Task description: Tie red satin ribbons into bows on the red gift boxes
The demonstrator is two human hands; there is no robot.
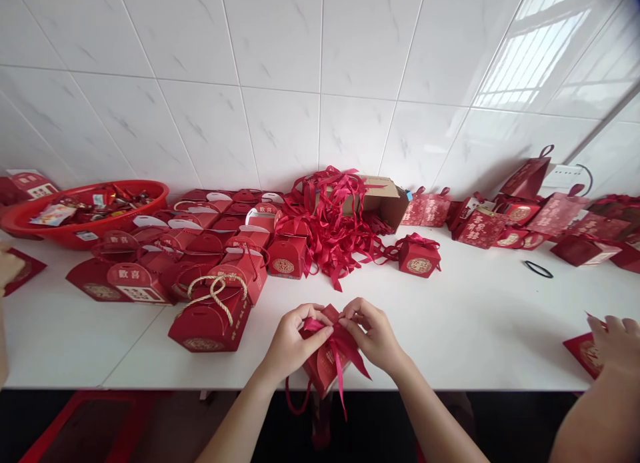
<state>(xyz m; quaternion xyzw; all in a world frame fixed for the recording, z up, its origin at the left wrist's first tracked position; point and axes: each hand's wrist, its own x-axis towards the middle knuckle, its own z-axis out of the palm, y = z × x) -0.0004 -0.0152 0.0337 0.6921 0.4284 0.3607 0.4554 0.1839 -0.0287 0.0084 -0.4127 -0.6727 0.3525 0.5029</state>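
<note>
A small red gift box [324, 368] sits at the table's front edge, tilted corner-on, with a crimson ribbon [345, 346] on its top and loose ends hanging over its front. My left hand [299, 333] pinches the ribbon between thumb and fingers at the box's upper left. On the other side my right hand [369, 330] has thumb and fingertips pressed together on the ribbon near the knot. The fingers partly cover the knot. A dark red cord handle [299, 404] hangs below the box on the left.
Behind lie a heap of red ribbons [340, 230], a cardboard box [387, 200] and a ribboned box [419, 258]. Left are rows of red boxes [210, 323] and a red basin [85, 233] of sweets. Other people's hands touch boxes at the far left and right [617, 340].
</note>
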